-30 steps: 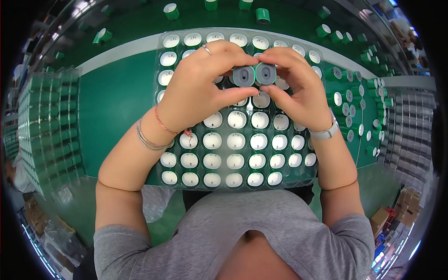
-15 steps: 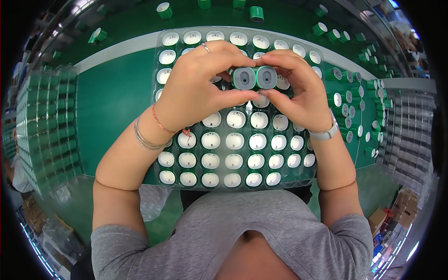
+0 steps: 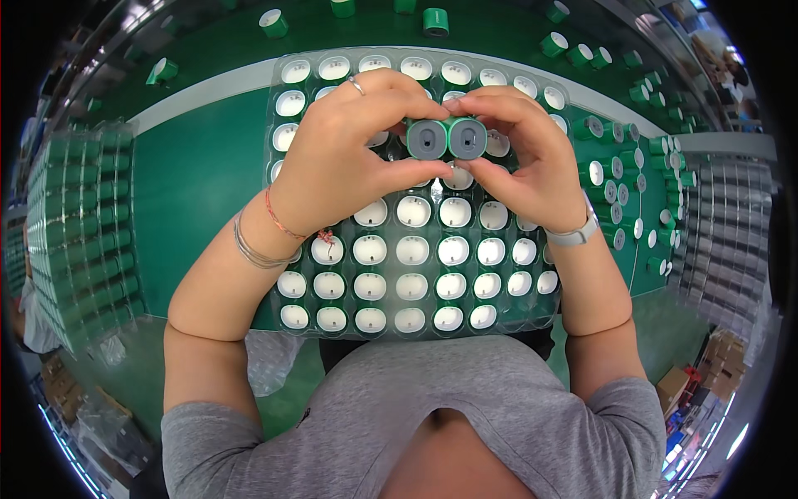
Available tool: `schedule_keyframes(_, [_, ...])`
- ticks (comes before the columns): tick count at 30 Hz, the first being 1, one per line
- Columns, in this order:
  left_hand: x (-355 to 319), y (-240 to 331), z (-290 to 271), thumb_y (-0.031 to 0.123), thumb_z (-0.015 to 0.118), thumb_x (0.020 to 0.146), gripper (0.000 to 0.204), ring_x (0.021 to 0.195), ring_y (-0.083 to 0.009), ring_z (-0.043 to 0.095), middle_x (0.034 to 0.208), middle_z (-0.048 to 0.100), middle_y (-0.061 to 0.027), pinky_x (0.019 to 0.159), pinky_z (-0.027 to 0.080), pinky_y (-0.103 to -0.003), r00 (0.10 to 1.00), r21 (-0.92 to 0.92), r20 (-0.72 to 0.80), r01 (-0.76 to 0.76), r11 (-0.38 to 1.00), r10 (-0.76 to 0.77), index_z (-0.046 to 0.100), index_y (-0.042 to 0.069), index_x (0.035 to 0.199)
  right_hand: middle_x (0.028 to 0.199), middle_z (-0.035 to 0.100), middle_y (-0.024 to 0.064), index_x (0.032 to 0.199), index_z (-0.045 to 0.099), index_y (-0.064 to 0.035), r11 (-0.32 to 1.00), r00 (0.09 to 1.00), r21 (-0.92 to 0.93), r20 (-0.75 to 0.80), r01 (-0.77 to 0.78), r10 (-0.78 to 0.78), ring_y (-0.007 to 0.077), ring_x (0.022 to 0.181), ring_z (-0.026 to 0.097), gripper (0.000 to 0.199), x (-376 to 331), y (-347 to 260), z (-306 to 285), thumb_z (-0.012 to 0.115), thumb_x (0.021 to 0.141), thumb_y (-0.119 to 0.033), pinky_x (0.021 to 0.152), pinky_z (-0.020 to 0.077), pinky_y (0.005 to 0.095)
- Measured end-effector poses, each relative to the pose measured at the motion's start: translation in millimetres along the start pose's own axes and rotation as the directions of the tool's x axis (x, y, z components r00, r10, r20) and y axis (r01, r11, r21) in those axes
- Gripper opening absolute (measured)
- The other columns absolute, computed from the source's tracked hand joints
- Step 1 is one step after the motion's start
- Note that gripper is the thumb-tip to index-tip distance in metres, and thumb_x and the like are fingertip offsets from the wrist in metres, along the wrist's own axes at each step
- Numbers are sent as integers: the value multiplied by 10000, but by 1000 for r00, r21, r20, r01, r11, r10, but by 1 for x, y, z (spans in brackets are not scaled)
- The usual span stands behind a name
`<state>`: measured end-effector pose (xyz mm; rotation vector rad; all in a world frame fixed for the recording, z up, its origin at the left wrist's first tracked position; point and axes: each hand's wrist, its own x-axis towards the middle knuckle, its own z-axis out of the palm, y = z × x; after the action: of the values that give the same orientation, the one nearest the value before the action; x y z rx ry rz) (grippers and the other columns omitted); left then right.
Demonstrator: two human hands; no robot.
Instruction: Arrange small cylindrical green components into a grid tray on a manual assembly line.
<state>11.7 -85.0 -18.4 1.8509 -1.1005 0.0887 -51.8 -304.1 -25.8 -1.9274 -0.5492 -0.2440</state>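
Note:
Two green cylinders with dark grey recessed ends are held side by side above a clear plastic tray [image 3: 272,274]. Thumb and fingers of my left hand [image 3: 362,137] grip the left green cylinder [image 3: 426,140]. My right hand [image 3: 524,158] pinches the right green cylinder [image 3: 467,139] the same way. The grey ends face me, each with a small dark slot in the middle. Below, the tray's pockets hold rows of green pieces with white oval tops [image 3: 413,211]; my hands hide some of them.
Right of the tray, many loose green cylinders [image 3: 613,168] stand or lie on the green table. More lie on a green surface [image 3: 224,50] beyond the pale ledge. Stacked filled trays [image 3: 79,233] rise at the left, and a stack of clear trays [image 3: 727,233] at the right.
The cylinders have tilted slightly, so their grey ends face me more squarely. The whole view has shifted a little; both hands keep the same grip.

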Motion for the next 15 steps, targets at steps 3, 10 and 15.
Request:
schedule_keyframes(3, [0, 0, 1, 103, 880, 599, 465, 881, -196, 647, 992, 658, -86, 720, 568, -285, 1000, -16, -8, 19, 1000, -19, 692, 48, 1020, 1209, 579, 107, 1226, 567, -25, 997, 997, 45, 52, -61, 58, 204, 1129, 568, 507, -2, -1, -1, 666, 743, 93, 946, 461, 326])
schedule_keyframes(10, [2, 1, 3, 216, 877, 637, 417, 788, -170, 636, 955, 677, -56, 643, 552, -266, 999, -58, -49, 16, 998, -18, 702, 68, 985, 1231, 551, 131, 1293, 495, -16, 990, 997, 123, 27, -73, 70, 222, 1142, 565, 553, -6, 3, 0, 634, 772, 106, 978, 447, 342])
schedule_keyframes(15, [1, 0, -2, 188, 865, 626, 488, 835, -180, 618, 955, 709, -56, 675, 491, -277, 999, 44, 31, 36, 998, -38, 704, 67, 1071, 1231, 538, 140, 1282, 492, -11, 973, 1000, 228, 7, -31, 30, 246, 1145, 567, 535, -4, 4, 1, 644, 781, 98, 1001, 437, 357])
